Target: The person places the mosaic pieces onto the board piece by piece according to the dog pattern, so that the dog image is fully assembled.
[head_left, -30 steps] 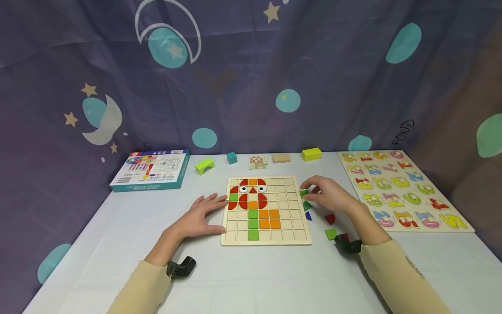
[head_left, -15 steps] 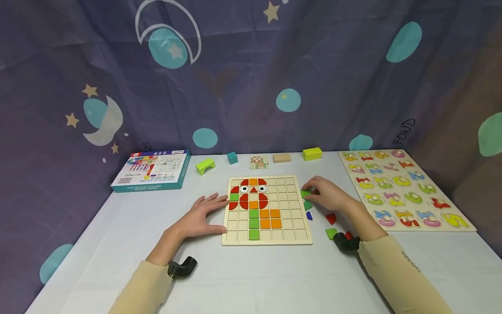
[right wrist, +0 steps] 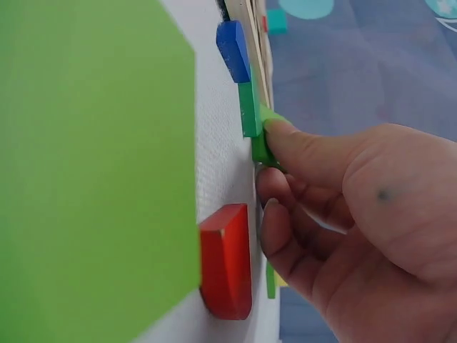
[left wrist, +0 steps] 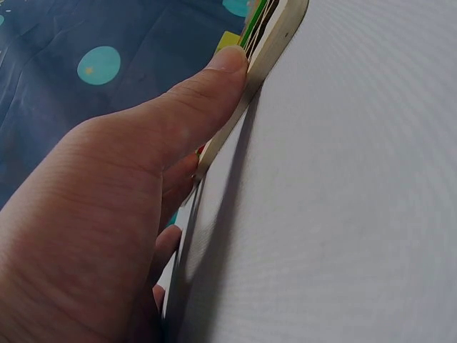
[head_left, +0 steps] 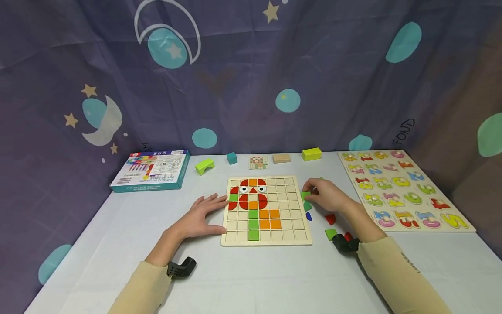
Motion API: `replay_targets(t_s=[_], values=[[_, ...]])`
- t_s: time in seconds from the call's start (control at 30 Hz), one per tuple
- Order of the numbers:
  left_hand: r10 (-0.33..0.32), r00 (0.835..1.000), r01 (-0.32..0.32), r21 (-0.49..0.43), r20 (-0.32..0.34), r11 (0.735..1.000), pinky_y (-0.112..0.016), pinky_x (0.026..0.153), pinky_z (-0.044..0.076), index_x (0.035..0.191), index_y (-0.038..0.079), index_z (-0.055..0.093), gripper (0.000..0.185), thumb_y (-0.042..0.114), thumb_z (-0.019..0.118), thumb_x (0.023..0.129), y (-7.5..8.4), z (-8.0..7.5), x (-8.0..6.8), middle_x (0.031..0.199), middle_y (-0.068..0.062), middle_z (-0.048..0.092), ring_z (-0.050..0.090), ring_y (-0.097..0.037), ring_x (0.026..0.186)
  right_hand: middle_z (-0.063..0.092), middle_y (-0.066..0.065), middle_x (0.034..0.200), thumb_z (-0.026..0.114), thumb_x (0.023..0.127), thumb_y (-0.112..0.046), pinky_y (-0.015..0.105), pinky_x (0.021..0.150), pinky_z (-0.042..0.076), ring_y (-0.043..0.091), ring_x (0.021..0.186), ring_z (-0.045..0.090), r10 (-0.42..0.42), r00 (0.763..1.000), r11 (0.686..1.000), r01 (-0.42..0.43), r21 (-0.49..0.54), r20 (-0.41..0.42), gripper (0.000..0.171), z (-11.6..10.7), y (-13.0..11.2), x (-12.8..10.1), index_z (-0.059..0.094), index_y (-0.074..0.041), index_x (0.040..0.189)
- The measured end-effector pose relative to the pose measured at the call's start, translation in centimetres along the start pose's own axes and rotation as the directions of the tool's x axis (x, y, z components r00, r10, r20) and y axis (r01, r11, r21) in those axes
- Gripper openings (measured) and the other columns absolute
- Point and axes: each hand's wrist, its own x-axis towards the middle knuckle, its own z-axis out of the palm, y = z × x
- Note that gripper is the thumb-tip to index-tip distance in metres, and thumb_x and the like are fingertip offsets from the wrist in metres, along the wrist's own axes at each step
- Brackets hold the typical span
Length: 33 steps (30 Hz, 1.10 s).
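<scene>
— Pale grey cloth is covering the whole table (head_left: 251, 279), and a purple curtain (head_left: 235, 78) printed with teal dots, moons and stars is hanging behind it and along both sides.

— What are the hands doing?

— Near the middle, the right hand (head_left: 328, 196) is pinching a green tile (head_left: 305, 195) between thumb and fingertips, just off the right edge of the wooden grid board (head_left: 290, 226). The left hand (head_left: 198, 216) is lying with fingers spread flat on the cloth, its thumb pressing against the board's left edge.

— Anything lying about nearby?

— Loose pieces are sitting beside the right hand: another green tile (head_left: 307, 205), a blue piece (head_left: 308, 215), a red piece (head_left: 330, 218) and a green square (head_left: 331, 233). A number puzzle (head_left: 404, 192) is lying at the far right, a blue box (head_left: 150, 170) at the far left, and a lime arch block (head_left: 205, 165), a teal cube (head_left: 232, 158) and a yellow-green brick (head_left: 311, 153) are standing along the back.
</scene>
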Motion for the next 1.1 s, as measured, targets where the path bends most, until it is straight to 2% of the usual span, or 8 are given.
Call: replay_targets(t_s=[0.27,0.4,0.6,0.93,1.1], values=[[0.003,1.000,-0.003,-0.007,0.000,1.000,-0.056,0.121,0.006,0.148,0.012,0.053,0.082,0.050,0.081,0.081,-0.1,0.0,-0.1,0.158,-0.001,0.041,0.022,-0.030,0.151,0.063,0.006,0.097,0.074,0.090,-0.004,0.039,0.080,0.050,0.025,0.088,0.055,0.001,0.999,0.999,-0.002,0.034,0.035,0.014,-0.7,0.1,-0.4,0.068,-0.004,0.103],[0.005,1.000,-0.005,-0.009,-0.003,1.000,-0.056,0.121,0.006,0.148,0.013,0.053,0.082,0.050,0.081,0.081,-0.2,0.1,-0.1,0.157,0.000,0.042,0.022,-0.030,0.151,0.062,0.005,0.097,0.077,0.088,-0.005,0.037,0.075,0.049,0.024,0.086,0.053,-0.015,0.995,0.997,0.008,0.073,0.094,0.013,-1.0,0.1,-0.6,0.070,-0.007,0.099],[0.004,1.000,-0.004,-0.008,-0.003,1.000,-0.056,0.121,0.006,0.149,0.013,0.053,0.082,0.051,0.081,0.081,-0.2,0.0,0.0,0.158,0.000,0.041,0.022,-0.029,0.151,0.060,0.004,0.098,0.080,0.085,-0.003,0.036,0.081,0.051,0.022,0.089,0.054,-0.046,0.982,0.996,0.030,0.087,0.181,0.017,-1.2,-0.1,-0.8,0.071,-0.007,0.100],[0.011,1.000,-0.011,-0.028,-0.010,1.000,-0.055,0.121,0.006,0.148,0.013,0.054,0.082,0.049,0.082,0.080,-0.3,0.1,0.0,0.158,0.001,0.042,0.022,-0.029,0.151,0.060,0.001,0.084,0.084,0.081,-0.006,0.033,0.070,0.048,0.019,0.079,0.053,-0.012,0.984,0.999,0.006,0.035,0.180,0.020,-1.2,-0.2,-0.9,0.066,-0.009,0.088],[0.015,1.000,-0.015,-0.039,-0.010,0.999,-0.055,0.120,0.006,0.148,0.013,0.054,0.082,0.049,0.083,0.080,-0.2,0.1,0.0,0.157,0.001,0.042,0.022,-0.028,0.151,0.057,0.000,0.078,0.083,0.083,-0.006,0.030,0.065,0.044,0.018,0.076,0.051,-0.014,0.983,0.999,0.006,0.045,0.181,0.016,-1.4,-0.2,-1.2,0.068,-0.010,0.088]])
